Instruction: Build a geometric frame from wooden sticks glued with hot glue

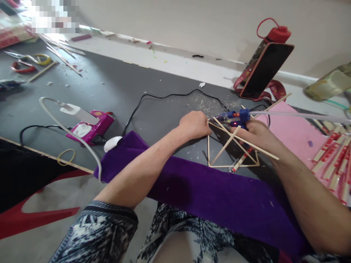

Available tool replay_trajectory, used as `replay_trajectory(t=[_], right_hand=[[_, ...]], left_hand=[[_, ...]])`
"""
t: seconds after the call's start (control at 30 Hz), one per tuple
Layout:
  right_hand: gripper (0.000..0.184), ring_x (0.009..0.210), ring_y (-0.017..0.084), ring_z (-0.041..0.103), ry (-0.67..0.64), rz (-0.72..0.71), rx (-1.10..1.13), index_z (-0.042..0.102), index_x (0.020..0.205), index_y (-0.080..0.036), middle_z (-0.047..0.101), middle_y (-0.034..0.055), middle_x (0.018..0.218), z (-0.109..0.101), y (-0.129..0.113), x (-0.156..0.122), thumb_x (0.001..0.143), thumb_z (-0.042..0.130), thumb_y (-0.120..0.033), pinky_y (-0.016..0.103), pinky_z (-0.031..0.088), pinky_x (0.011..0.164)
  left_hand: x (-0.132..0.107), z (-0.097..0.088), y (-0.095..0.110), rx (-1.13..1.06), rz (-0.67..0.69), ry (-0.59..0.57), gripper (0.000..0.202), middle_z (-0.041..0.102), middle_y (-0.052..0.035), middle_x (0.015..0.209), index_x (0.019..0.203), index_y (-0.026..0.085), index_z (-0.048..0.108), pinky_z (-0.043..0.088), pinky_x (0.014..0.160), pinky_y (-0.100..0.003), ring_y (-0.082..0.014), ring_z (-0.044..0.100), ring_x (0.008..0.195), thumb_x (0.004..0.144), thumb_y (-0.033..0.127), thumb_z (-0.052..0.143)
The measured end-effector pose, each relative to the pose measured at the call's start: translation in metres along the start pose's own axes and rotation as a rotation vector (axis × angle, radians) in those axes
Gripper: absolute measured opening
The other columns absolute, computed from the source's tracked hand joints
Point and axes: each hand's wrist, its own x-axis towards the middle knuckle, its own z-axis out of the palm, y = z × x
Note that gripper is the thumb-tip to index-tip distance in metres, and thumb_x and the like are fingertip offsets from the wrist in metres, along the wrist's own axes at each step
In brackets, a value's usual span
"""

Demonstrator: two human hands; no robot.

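My right hand (253, 133) is wrapped around a blue hot glue gun (233, 117), whose small red light glows. A long clear glue stick (290, 115) sticks out of its back end. The gun's nozzle points left and meets the fingertips of my left hand (195, 125). Those fingers are pinched at the upper left corner of a frame of wooden sticks (233, 166), joined in triangles. One longer stick slants down across the front of my right hand. Beneath the frame lies a red-and-white wrapped packet (241, 160).
A purple cloth (175, 182) covers the table's front edge. On the left are a magenta power strip (91, 126) with a white plug and scissors (24, 64). A phone (267, 71) leans on a red-capped bottle (278, 34). Several wrapped chopstick packets (334, 157) lie right, by pink paper (290, 128).
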Motion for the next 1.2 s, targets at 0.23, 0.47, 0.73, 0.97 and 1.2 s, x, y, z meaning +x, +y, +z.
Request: replay_trajectory(t=[0.23,0.47,0.73,0.97,1.2], right_hand=[[0.038,0.084,0.022,0.063,-0.002,-0.047,-0.138,0.068,0.113,-0.021,0.07,0.0048,0.096,-0.005,-0.003,-0.002,0.09,0.051,-0.046,0.03,0.047,0.068],[0.039,0.082,0.024,0.063,0.034,-0.027,-0.094,0.068,0.112,-0.019,0.071,0.0056,0.094,0.001,-0.002,0.001,0.086,0.054,-0.045,0.034,0.048,0.075],[0.038,0.076,0.023,0.063,0.044,-0.029,-0.154,0.07,0.107,-0.021,0.071,0.0039,0.089,-0.002,0.002,0.001,0.086,0.053,-0.049,0.031,0.048,0.065],[0.041,0.071,0.021,0.059,0.029,0.0,-0.138,0.07,0.102,-0.019,0.068,0.0048,0.08,-0.003,-0.001,0.001,0.087,0.053,-0.053,0.029,0.044,0.059],[0.038,0.057,0.017,0.05,0.028,-0.012,-0.073,0.067,0.089,-0.018,0.056,0.0011,0.06,0.0,0.001,-0.002,0.086,0.053,-0.052,0.028,0.04,0.053]], left_hand=[[0.0,0.0,0.0,-0.003,0.004,0.003,0.022,0.066,-0.0063,0.067,0.077,0.018,0.075,0.044,0.062,-0.031,-0.0194,0.061,0.067,0.067,0.032,0.062],[0.001,0.001,-0.001,-0.001,0.016,0.004,0.019,0.064,-0.0056,0.065,0.072,0.018,0.073,0.041,0.059,-0.03,-0.0181,0.058,0.064,0.065,0.031,0.06],[0.0,0.0,-0.003,-0.051,0.032,-0.002,0.019,0.065,-0.0045,0.062,0.073,0.017,0.074,0.042,0.061,-0.029,-0.017,0.059,0.064,0.066,0.032,0.064],[0.002,-0.014,-0.014,-0.157,0.027,0.01,0.016,0.067,-0.0041,0.061,0.074,0.016,0.077,0.046,0.065,-0.028,-0.0149,0.061,0.061,0.071,0.028,0.066],[0.014,-0.008,-0.026,-0.044,0.116,0.117,0.038,0.074,-0.0051,0.093,0.11,0.023,0.075,0.045,0.076,-0.029,-0.0195,0.064,0.086,0.074,0.023,0.063]])
